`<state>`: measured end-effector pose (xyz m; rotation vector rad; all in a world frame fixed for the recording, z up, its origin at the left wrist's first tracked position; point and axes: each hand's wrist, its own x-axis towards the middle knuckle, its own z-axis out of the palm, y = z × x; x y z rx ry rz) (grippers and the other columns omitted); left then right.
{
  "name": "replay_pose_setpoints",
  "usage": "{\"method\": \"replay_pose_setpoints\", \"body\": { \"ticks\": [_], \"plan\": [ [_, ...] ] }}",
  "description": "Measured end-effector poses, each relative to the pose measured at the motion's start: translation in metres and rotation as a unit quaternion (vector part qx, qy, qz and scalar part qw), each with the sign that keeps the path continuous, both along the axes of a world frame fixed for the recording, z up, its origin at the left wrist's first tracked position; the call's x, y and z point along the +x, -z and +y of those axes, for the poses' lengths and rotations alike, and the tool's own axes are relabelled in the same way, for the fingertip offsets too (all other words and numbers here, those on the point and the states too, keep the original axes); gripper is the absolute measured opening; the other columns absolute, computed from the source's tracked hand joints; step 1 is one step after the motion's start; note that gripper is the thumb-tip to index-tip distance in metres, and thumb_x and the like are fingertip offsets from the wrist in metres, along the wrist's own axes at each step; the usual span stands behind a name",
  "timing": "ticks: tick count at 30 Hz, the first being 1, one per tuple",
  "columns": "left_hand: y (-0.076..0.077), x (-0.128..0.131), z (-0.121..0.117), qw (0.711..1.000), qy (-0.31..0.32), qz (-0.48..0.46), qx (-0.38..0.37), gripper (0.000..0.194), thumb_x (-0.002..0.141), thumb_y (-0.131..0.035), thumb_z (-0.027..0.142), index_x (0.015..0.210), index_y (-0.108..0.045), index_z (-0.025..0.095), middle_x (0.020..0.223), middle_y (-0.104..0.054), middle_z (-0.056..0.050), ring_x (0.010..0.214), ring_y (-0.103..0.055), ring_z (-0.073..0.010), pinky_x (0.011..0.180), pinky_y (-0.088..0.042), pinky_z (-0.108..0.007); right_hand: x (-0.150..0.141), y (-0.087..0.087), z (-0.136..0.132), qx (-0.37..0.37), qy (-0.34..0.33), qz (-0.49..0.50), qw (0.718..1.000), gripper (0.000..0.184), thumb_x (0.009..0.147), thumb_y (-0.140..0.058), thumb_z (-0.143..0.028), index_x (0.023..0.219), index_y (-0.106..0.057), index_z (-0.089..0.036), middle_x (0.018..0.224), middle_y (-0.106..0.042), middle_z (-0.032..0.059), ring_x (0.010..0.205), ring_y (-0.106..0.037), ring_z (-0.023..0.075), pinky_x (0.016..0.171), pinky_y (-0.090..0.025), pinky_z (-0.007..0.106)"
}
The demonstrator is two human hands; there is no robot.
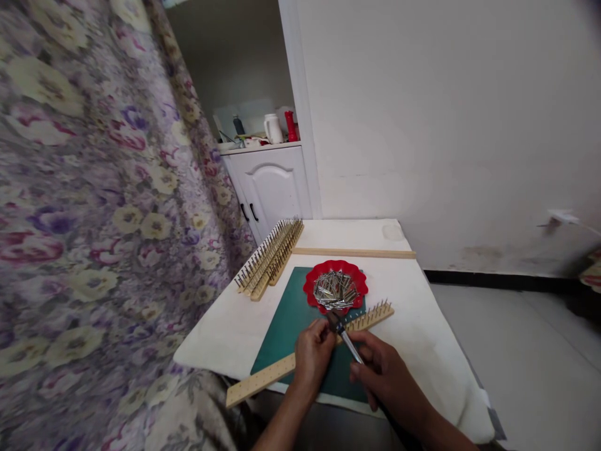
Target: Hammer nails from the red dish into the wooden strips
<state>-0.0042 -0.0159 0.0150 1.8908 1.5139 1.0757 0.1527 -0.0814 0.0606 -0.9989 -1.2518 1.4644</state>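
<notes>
My right hand [382,366] is wrapped round the shiny handle of a hammer [350,344]. The hammer's dark head is just above my left fingertips. My left hand [312,354] rests on a narrow wooden strip [263,379] with its thumb and fingers pinched together; whatever is between them is hidden. The strip lies slantwise across a green mat [286,313]. Upright nails stand in its far right part, while its near left part shows rows of small holes. Just beyond my hands, a red scalloped dish [310,291] holds a heap of loose nails [335,289].
Several nail-studded wooden strips [270,260] lie side by side at the table's back left. A bare wooden strip [357,253] crosses the back of the white-covered table [225,329]. A floral curtain [107,219] hangs at left; a white cabinet [272,185] stands behind.
</notes>
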Motion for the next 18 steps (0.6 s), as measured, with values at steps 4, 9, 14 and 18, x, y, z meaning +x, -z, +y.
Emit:
{"method": "replay_pose_setpoints", "body": {
  "ticks": [4,9,14,18],
  "plan": [
    [-0.002,0.001,-0.001,1.000,-0.005,0.007,0.002,0.013,0.077,-0.050,0.021,0.068,-0.059,0.017,0.063,-0.052,0.002,0.059,-0.046,-0.0122,0.056,-0.030,-0.021,0.001,0.001,0.001,-0.001,0.001,0.011,1.000,0.032,0.079,-0.056,-0.021,0.111,-0.052,-0.018,0.061,-0.059,-0.0068,0.029,-0.038,0.0020,0.029,-0.030,0.013],
    [-0.004,0.002,-0.002,1.000,-0.002,0.022,0.002,0.015,0.080,-0.050,0.025,0.073,-0.061,0.018,0.067,-0.055,0.002,0.060,-0.050,-0.0123,0.056,-0.032,-0.021,0.006,-0.002,0.002,-0.001,0.032,0.031,0.999,0.034,0.080,-0.058,-0.024,0.113,-0.051,-0.019,0.062,-0.060,-0.0060,0.030,-0.039,0.0026,0.029,-0.032,0.014],
    [-0.002,0.000,-0.002,1.000,0.007,0.012,-0.004,0.012,0.079,-0.052,0.023,0.080,-0.063,0.018,0.072,-0.057,0.001,0.062,-0.053,-0.0124,0.058,-0.035,-0.021,0.017,-0.005,0.010,0.008,0.054,0.056,0.997,0.036,0.079,-0.061,-0.028,0.112,-0.050,-0.018,0.063,-0.060,-0.0052,0.030,-0.041,0.0025,0.030,-0.030,0.014],
    [-0.008,-0.008,0.000,1.000,0.030,0.002,-0.002,0.014,0.081,-0.050,0.024,0.082,-0.063,0.017,0.073,-0.058,0.000,0.064,-0.053,-0.0131,0.059,-0.037,-0.021,0.025,-0.007,0.016,0.023,0.074,0.066,0.995,0.036,0.080,-0.062,-0.031,0.111,-0.049,-0.017,0.063,-0.061,-0.0043,0.031,-0.041,0.0026,0.031,-0.030,0.014]
  ]
}}
